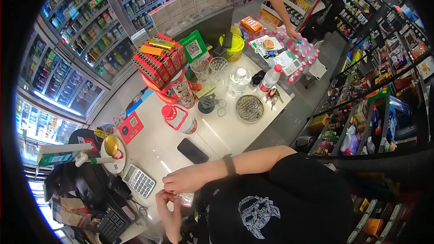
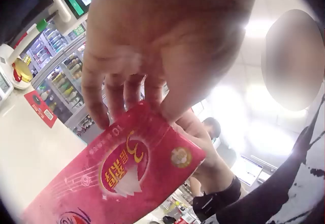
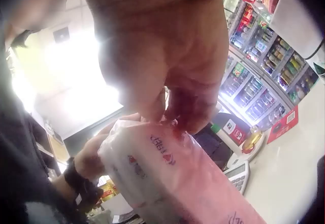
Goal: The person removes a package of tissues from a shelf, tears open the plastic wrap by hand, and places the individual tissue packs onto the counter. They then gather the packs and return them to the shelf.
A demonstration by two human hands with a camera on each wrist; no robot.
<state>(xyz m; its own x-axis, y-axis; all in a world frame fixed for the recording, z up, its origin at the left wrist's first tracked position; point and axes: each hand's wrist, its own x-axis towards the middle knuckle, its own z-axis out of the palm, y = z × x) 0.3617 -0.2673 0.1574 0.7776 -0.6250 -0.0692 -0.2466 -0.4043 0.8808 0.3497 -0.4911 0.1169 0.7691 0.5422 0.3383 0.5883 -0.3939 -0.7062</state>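
Observation:
Both hands are at a pink and white plastic packet (image 1: 184,199) at the counter's near edge. In the left wrist view the left hand (image 2: 162,41) pinches the top end of the packet (image 2: 122,168), its printed pink side showing. From the other side, in the right wrist view, the right hand (image 3: 162,46) pinches the packet's upper edge (image 3: 167,168), thumb and fingertips close together. The two hands almost touch in the head view, the right (image 1: 190,178) above the left (image 1: 169,214). The exact fingertip contact is partly hidden.
On the counter (image 1: 153,149) lie a black phone (image 1: 193,150) and a calculator (image 1: 139,180). Beyond stand a large red-capped bottle (image 1: 179,119), stacked red lighters (image 1: 158,61) and a round metal tray (image 1: 249,108). Another person's arm (image 1: 280,9) reaches toward bottled drinks (image 1: 303,54).

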